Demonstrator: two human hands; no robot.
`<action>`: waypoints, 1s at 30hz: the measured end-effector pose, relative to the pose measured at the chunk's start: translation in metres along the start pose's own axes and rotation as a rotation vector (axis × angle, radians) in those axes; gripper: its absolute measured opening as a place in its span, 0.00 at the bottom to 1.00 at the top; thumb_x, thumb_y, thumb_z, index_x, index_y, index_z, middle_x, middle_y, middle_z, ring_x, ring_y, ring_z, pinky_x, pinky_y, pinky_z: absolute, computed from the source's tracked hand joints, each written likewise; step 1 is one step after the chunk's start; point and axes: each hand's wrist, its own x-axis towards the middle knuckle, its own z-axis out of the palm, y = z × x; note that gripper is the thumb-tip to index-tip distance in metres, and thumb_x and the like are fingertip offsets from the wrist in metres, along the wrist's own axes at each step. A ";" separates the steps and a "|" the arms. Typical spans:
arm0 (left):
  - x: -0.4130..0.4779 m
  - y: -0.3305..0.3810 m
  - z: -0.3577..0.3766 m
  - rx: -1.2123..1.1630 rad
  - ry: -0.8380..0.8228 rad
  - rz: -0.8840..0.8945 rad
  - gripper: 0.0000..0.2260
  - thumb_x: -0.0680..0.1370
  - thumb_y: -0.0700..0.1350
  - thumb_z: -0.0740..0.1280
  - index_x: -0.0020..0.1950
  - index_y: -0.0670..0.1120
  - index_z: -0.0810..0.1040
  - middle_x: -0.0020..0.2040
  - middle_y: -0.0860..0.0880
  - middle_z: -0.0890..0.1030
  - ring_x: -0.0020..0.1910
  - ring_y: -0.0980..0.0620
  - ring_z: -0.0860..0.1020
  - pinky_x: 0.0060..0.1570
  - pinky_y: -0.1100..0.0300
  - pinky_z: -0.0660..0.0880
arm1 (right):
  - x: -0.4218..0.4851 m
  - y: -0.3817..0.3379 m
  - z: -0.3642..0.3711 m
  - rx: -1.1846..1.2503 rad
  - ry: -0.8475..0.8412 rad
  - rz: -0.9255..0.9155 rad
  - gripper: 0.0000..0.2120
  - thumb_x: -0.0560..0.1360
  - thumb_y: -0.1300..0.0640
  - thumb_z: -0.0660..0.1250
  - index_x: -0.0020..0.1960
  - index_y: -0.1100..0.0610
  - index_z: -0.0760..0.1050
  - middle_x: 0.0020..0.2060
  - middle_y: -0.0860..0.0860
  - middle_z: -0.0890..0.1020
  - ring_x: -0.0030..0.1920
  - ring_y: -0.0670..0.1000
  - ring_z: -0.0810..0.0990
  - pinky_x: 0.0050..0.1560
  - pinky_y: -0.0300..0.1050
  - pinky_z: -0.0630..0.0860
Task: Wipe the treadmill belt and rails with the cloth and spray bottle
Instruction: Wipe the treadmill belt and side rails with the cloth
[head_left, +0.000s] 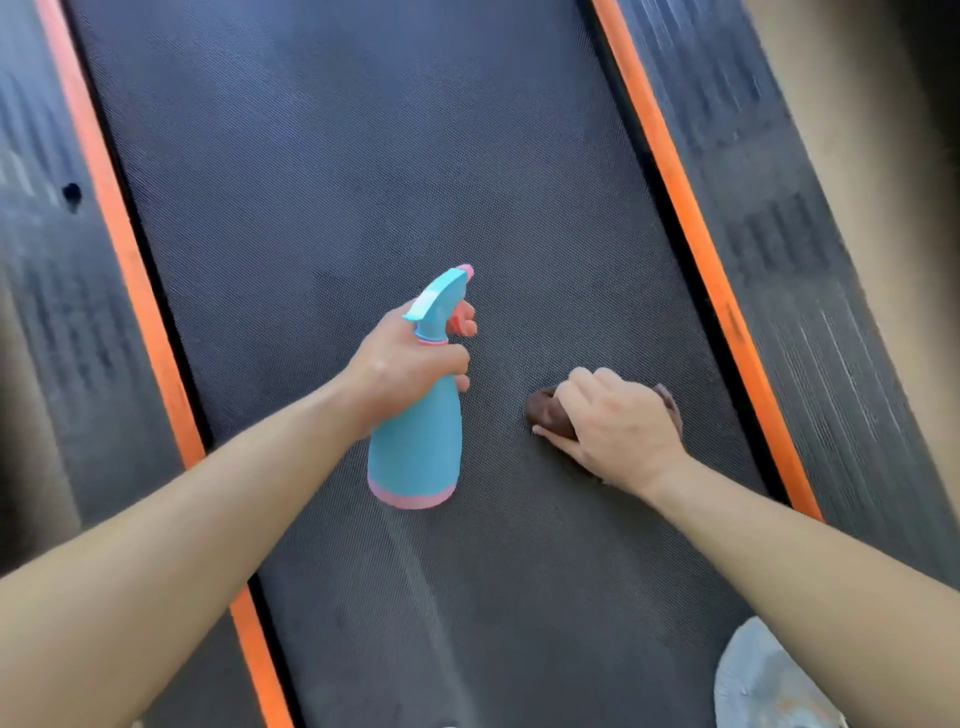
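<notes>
The dark textured treadmill belt (332, 182) fills the middle of the view, edged by orange strips and ribbed black side rails, the left rail (57, 291) and the right rail (779, 218). My left hand (400, 364) grips the neck of a turquoise spray bottle (418, 447) with a pink base, held above the belt, a finger on its pink trigger. My right hand (618, 421) grips a bunched brown cloth (545, 410) and presses it onto the belt, right of the bottle. Most of the cloth is hidden under the hand.
A damp darker patch shows on the belt (343, 291) ahead of the bottle. A pale grey shape, perhaps a shoe (769, 680), sits at the bottom right. Beige floor (893, 171) lies beyond the right rail.
</notes>
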 end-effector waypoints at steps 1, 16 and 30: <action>-0.001 0.001 -0.001 -0.017 0.006 0.002 0.24 0.69 0.38 0.68 0.59 0.62 0.81 0.60 0.51 0.83 0.39 0.49 0.85 0.40 0.61 0.81 | 0.015 0.004 0.001 -0.020 0.019 0.005 0.23 0.80 0.35 0.57 0.46 0.56 0.73 0.42 0.53 0.75 0.39 0.55 0.75 0.30 0.49 0.72; -0.013 -0.013 -0.012 0.019 -0.005 -0.046 0.28 0.66 0.42 0.68 0.65 0.59 0.79 0.55 0.52 0.83 0.37 0.49 0.85 0.46 0.56 0.82 | 0.009 -0.047 0.014 0.058 0.081 0.265 0.23 0.79 0.36 0.58 0.44 0.56 0.73 0.40 0.53 0.75 0.39 0.56 0.76 0.29 0.48 0.72; -0.034 -0.016 -0.003 0.026 0.035 -0.044 0.27 0.64 0.44 0.66 0.61 0.61 0.79 0.54 0.54 0.83 0.43 0.47 0.86 0.56 0.47 0.82 | 0.011 -0.045 0.018 0.075 0.071 0.203 0.23 0.78 0.38 0.61 0.61 0.56 0.74 0.50 0.57 0.76 0.44 0.60 0.75 0.39 0.54 0.76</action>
